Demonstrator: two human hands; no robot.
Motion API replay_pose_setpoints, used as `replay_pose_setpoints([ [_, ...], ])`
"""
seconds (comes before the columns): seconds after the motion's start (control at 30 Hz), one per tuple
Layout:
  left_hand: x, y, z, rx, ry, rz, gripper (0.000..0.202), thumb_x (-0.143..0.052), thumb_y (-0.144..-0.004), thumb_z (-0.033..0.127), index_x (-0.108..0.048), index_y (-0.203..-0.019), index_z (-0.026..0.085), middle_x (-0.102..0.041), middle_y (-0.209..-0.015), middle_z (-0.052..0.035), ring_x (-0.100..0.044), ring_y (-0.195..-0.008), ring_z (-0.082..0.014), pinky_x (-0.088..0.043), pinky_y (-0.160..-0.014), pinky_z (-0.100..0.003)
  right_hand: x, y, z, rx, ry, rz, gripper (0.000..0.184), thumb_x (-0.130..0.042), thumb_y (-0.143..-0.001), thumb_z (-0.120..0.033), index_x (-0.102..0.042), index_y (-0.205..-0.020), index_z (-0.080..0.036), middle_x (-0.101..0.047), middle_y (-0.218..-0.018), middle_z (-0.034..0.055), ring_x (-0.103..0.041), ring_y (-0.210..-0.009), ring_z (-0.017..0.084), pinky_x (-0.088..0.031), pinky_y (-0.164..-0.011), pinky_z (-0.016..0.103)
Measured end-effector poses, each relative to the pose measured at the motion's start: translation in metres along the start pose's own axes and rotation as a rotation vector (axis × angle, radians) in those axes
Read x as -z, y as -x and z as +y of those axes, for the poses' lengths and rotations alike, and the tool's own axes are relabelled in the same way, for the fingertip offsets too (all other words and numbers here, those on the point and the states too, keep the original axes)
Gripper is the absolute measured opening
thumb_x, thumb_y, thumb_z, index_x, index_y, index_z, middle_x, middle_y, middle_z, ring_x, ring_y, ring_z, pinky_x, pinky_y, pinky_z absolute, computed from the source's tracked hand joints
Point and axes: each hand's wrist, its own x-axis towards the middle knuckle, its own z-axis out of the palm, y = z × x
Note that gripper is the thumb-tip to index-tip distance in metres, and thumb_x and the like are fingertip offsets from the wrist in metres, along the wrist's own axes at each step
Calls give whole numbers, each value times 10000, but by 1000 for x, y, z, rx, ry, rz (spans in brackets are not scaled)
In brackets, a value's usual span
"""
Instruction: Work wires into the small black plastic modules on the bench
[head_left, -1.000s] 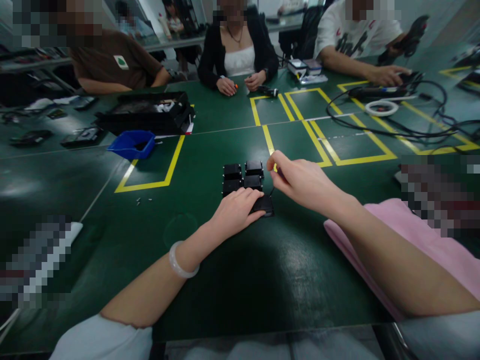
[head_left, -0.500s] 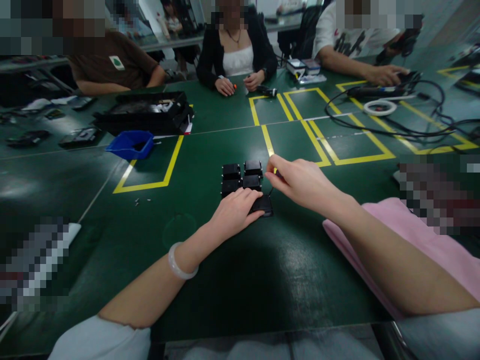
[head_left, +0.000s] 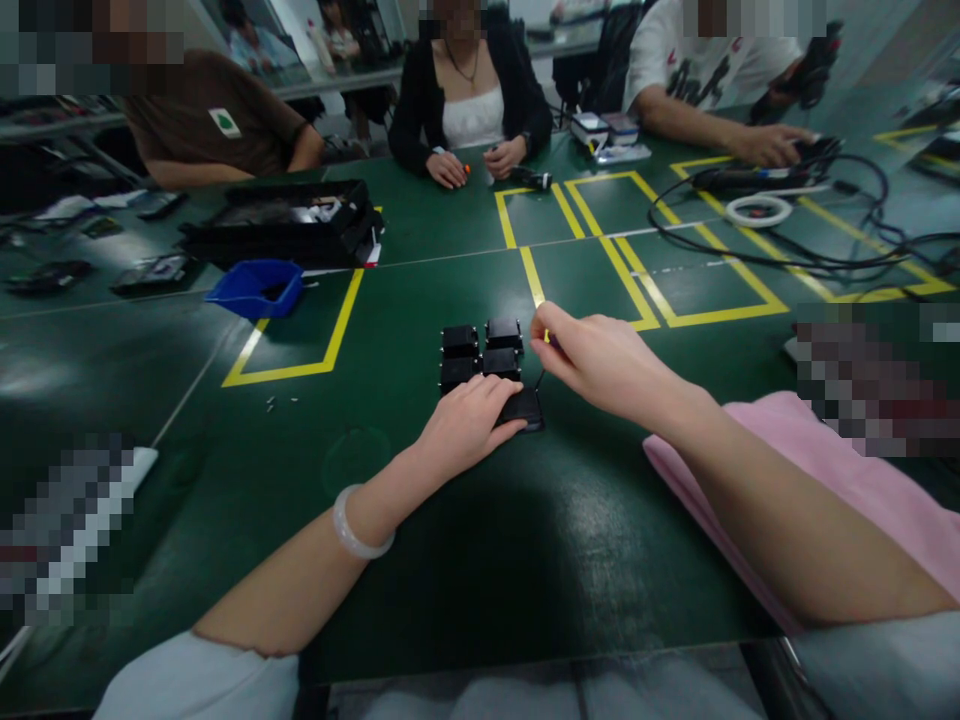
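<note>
Several small black boxes (head_left: pixel 459 340) with shiny screws along their edges sit in a cluster on the green table. My left hand (head_left: pixel 471 415) lies over the nearest ones, its thumb along the front edge of a black box (head_left: pixel 523 405) and its fingers across the top. Most of that box's left side is hidden by the hand. In a pinch, my right hand (head_left: pixel 589 350) holds a screwdriver (head_left: pixel 540 379). Its thin dark shaft slants down to the box's right far corner, and a bit of yellow shows between the fingers.
Tiny screws (head_left: pixel 271 404) lie left of the boxes. Farther back are a blue scoop-shaped bin (head_left: pixel 259 285) and a black tray (head_left: pixel 277 235). A pink cloth (head_left: pixel 780 450) lies under my right forearm. Cables (head_left: pixel 787 262) spread at right; people sit across the table.
The whole view has shifted slightly. Both hands keep their places at the black box, and the screwdriver stays at its corner.
</note>
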Motion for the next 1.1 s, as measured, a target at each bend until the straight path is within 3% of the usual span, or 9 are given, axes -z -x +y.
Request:
replay_pose_setpoints([
  [0.33, 1, 0, 1, 10, -5, -14, 345, -588, -906, 365, -511, -1177, 166, -633, -1113, -65, -590, -1010, -229, -473, -858, -354, 1, 1, -2, -21, -36, -15, 240, -347, -939, -294, -478, -1108, -186, -630, -740, 8, -555, -619, 152, -257, -555, 255],
  [0.53, -1, 1, 0, 7, -11, -5, 351, -581, -909, 383, -513, -1177, 167, -631, -1122, -67, -587, -1017, -235, -469, -871, -364, 1, 0, -2, -20, -10, -27, 254, -358, -953, -378, -515, -1039, -197, -634, -738, 16, -563, -636, 162, -251, -559, 261],
  [0.73, 0, 1, 0, 5, -10, -17, 351, -575, -912, 385, -509, -1179, 167, -631, -1107, -63, -591, -1009, -234, -474, -853, -364, 1, 0, -2, -15, -58, -21, 244, -358, -936, -299, -473, -1123, -191, -632, -751, 8, -551, -625, 147, -269, -565, 255],
  [0.93, 1, 0, 0, 12, -4, -14, 355, -586, -906, 378, -510, -1182, 167, -632, -1132, -70, -594, -1031, -234, -468, -875, -358, 0, 0, -2, -19, -16, -21, 258, -349, -955, -372, -517, -1041, -196, -628, -727, 12, -549, -621, 155, -250, -555, 259],
  [1.1, 2, 0, 1, 12, -4, -30, 349, -576, -912, 385, -513, -1178, 167, -636, -1126, -73, -597, -1029, -233, -469, -875, -356, 0, 0, -2, -12, -56, -17, 250, -349, -944, -309, -484, -1116, -186, -622, -739, 8, -539, -616, 145, -269, -566, 251],
])
